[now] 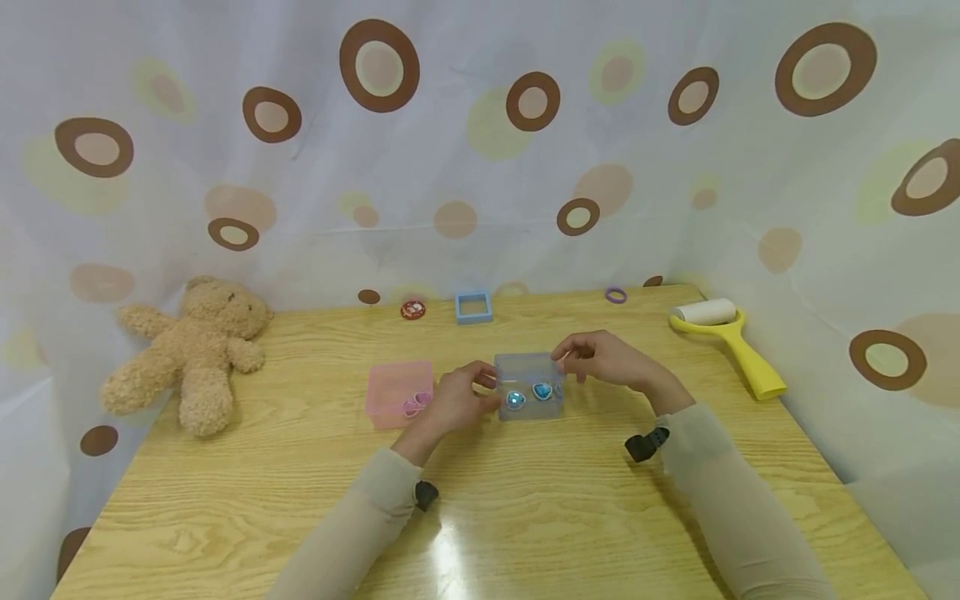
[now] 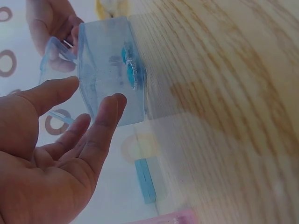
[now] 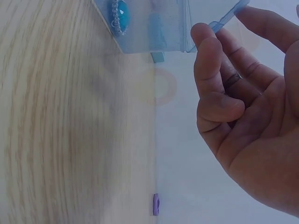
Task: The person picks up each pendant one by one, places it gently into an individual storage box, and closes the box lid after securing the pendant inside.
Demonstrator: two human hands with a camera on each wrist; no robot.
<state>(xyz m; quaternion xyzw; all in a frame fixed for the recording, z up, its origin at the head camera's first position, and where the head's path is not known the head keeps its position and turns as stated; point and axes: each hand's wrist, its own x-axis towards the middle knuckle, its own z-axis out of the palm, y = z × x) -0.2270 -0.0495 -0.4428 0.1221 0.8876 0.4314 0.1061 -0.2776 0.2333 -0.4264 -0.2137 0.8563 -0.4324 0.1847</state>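
Note:
A small see-through blue box [image 1: 528, 411] stands on the table with its hinged lid [image 1: 521, 365] raised. Inside lie two blue gem pieces with beaded rims, one gem [image 1: 515, 400] on the left and another gem [image 1: 542, 390] on the right. My left hand [image 1: 459, 402] is at the box's left side, thumb and fingers extended and fingertips right at its wall. On the other side, my right hand [image 1: 603, 360] pinches the edge of the lid between thumb and fingers, as the right wrist view [image 3: 252, 102] shows; its remaining fingers are bent.
Left of the box sits a pink box [image 1: 397, 375] with a pink looped piece [image 1: 417, 403] in it. Along the back lie a red round piece [image 1: 412, 310], a blue square frame [image 1: 473, 319] and a purple ring [image 1: 616, 295]. A teddy bear [image 1: 210, 342] and a yellow-handled lint roller [image 1: 742, 350] flank them.

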